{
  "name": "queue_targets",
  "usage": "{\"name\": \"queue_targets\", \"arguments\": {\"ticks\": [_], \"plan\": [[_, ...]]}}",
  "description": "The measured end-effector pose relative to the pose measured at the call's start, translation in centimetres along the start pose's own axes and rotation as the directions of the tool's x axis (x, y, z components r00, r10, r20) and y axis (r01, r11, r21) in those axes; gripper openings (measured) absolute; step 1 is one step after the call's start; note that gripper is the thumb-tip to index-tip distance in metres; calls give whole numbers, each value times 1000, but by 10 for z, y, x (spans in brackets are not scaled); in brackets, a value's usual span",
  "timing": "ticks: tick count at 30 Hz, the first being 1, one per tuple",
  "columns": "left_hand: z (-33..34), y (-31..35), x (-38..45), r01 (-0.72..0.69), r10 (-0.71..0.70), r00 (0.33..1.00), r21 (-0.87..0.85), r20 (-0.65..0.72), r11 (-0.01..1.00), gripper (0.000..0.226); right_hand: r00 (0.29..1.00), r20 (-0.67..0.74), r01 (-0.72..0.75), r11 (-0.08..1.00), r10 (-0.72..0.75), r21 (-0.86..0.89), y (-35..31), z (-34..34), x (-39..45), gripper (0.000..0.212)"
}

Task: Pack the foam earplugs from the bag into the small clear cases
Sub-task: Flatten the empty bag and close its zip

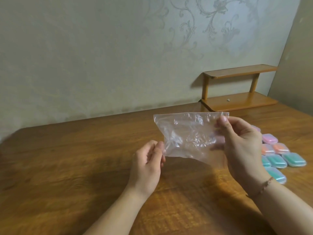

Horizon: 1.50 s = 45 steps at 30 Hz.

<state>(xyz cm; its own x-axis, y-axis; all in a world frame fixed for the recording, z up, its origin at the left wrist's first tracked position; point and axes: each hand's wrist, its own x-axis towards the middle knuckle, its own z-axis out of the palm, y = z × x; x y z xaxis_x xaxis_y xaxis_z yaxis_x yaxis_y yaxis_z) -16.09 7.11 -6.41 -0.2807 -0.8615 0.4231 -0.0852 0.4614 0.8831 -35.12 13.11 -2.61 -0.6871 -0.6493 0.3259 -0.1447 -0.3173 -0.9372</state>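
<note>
**Two hands on a bag that looks empty**

Both hands hold the clear bag (189, 134) up above the bench (67, 158). The left hand (147, 165) has its grip closed on the lower left corner, pinching it between thumb and fingers. The right hand (240, 143) grips the right edge, thumb in front and fingers behind the film. I see no earplugs inside the bag; it hangs flat and wrinkled. Just to the right, on the bench, lie the small cases (277, 155), closed, showing pink, orange and teal colour inside. I judge the packing is nearly or fully finished; perhaps only putting the bag away is left.
</note>
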Motion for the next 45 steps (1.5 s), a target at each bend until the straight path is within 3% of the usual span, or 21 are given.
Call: {"name": "queue_targets", "arguments": {"ticks": [3, 7, 9, 11, 13, 15, 16, 20, 24, 26, 31, 36, 37, 38, 40, 42, 44, 45], "plan": [[1, 0, 0, -69, 67, 997, 30, 39, 997, 37, 1000, -9, -12, 1000, 13, 21, 0, 0, 1, 20], [-2, 0, 1, -229, 238, 967, 107, -85, 967, 30, 995, -52, -73, 989, 80, 127, 5, -5, 9, 23], [-3, 2, 1, -266, 273, 954, 65, -122, 962, 29, 990, -78, -98, 975, 115, 197, 6, -9, 12, 21], [-3, 4, 0, -218, 210, 970, -59, -123, 974, 34, 990, -11, -132, 961, 139, 244, 5, -11, 12, 16], [-3, 8, 1, -43, 30, 996, -159, -79, 986, 46, 988, 101, -139, 968, 120, 209, 2, -11, 9, 18], [-3, 10, 2, 90, -95, 995, -150, -28, 985, 61, 982, 188, -66, 988, 38, 143, -1, -7, 5, 21], [-3, 12, 2, 90, -95, 995, -122, -37, 988, 63, 977, 214, -17, 993, -8, 113, -1, -5, 3, 21], [0, 17, 2, 37, -51, 969, -66, -240, 997, 22, 954, 286, 99, 995, -92, -9, 0, 0, -4, 29], [-2, 12, 6, 171, -231, 901, -190, -368, 967, 20, 923, 375, 80, 997, -83, 22, -3, 0, -6, 37], [-4, 11, 7, 178, -237, 879, -177, -412, 968, 23, 924, 375, 75, 997, -78, 21, -4, 1, -6, 40], [-7, 11, 11, 118, -103, 891, 7, -442, 993, 25, 959, 273, 61, 996, -76, 61, -7, 0, -5, 42], [-15, 16, 16, 192, -222, 880, -112, -420, 975, 37, 981, 189, 33, 998, -42, 49, -4, -5, 0, 39], [-21, 14, 17, 126, -142, 888, -65, -436, 990, 38, 978, 206, 19, 999, -25, 30, -6, -7, 2, 40], [-28, 12, 18, 30, -6, 906, 50, -424, 998, 40, 967, 253, -3, 1000, 0, 11, -8, -9, 3, 42], [-37, 18, 20, -140, 213, 954, 312, -213, 940, 53, 906, 419, -43, 998, 60, -49, -14, -10, 3, 47], [-36, 33, 25, -169, 147, 986, 439, 85, 882, 63, 831, 548, -20, 990, 95, -141, -20, -7, 2, 49], [-27, 47, 26, -84, -21, 960, 359, 279, 930, 48, 791, 603, -4, 988, 100, -157, -23, -4, 0, 47], [-22, 51, 24, -59, -30, 949, 272, 314, 961, 35, 777, 621, -18, 990, 101, -139, -25, -2, -1, 45]]}}
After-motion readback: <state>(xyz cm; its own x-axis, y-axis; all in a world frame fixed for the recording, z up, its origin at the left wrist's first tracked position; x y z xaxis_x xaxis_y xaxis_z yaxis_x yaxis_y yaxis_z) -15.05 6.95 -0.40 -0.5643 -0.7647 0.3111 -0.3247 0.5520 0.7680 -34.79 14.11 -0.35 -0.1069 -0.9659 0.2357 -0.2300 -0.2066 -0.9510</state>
